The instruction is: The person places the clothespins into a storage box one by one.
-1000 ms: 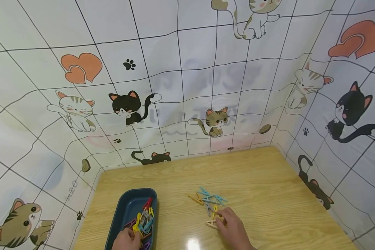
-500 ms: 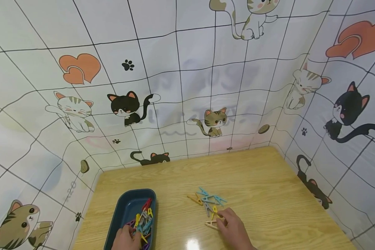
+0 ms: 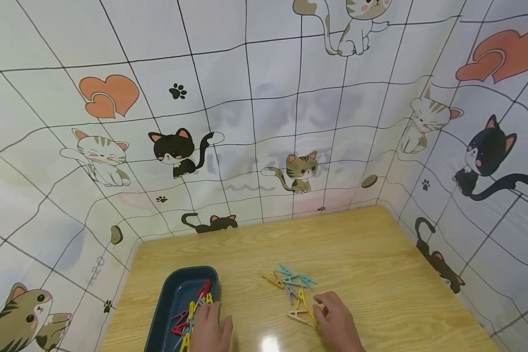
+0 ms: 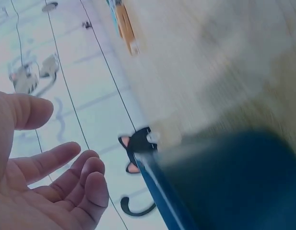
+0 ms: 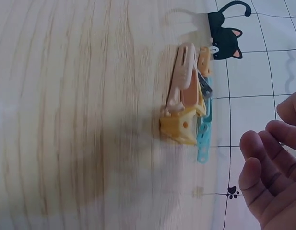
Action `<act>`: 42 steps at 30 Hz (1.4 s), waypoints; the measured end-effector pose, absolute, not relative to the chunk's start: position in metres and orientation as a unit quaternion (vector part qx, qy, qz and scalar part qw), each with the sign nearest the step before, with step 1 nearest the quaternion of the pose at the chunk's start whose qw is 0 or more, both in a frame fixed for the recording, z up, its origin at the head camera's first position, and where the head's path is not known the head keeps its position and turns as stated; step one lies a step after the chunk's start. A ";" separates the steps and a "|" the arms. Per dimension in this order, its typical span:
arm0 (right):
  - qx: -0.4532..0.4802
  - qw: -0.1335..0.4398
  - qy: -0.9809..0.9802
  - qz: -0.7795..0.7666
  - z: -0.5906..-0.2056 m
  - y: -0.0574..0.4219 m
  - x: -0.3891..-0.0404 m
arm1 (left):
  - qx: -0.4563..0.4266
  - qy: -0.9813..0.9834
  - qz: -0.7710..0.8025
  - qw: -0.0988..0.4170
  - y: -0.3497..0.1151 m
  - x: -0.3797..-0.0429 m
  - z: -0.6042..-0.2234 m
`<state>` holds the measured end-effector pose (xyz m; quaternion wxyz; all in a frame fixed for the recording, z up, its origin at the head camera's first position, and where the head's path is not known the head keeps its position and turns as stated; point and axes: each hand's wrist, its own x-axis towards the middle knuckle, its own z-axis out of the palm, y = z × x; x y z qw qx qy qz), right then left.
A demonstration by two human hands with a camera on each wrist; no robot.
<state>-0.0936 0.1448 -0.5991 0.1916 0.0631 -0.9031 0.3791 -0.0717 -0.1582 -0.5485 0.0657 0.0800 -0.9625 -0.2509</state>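
Right of the tray (image 3: 180,293), loose clips lay grouped on the bench (image 3: 369,254). The right hand (image 3: 336,320) held nothing, fingers loosely bent beside the yellow clip (image 5: 174,127); pinching just that 1 clip across its sides would probably have served best. The beige clip (image 5: 185,67) crowded it, with light-blue clips (image 5: 201,139) behind, so a broad grasp risked scattering them. The left hand (image 3: 211,327), empty with fingers apart, covered the tray's right edge, hiding some jumbled clips (image 3: 204,288) inside.
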 end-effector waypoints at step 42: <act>-0.045 -0.030 -0.950 0.309 -0.617 0.153 -0.112 | -0.100 -0.942 -0.317 0.056 -0.068 -0.056 -0.584</act>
